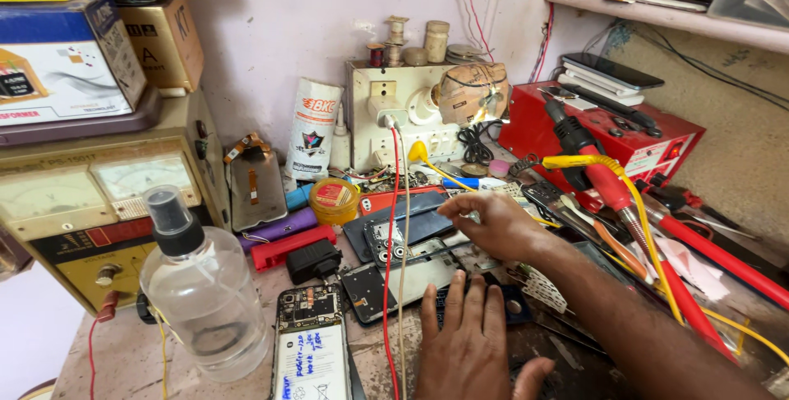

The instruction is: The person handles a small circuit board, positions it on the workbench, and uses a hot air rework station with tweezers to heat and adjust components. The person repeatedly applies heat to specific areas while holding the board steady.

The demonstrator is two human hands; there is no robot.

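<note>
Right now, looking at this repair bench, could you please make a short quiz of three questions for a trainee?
1. True or false: the left hand lies flat, palm down, on the bench.
2. Multiple choice: What stands at the near left of the bench? A) a clear spray bottle B) a kettle C) a lamp
3. Fill in: the right hand reaches over an opened ____ with its back cover off.

Key:
1. True.
2. A.
3. Phone; the fingertips pinch something too small to tell, above the dark phone parts.
</note>
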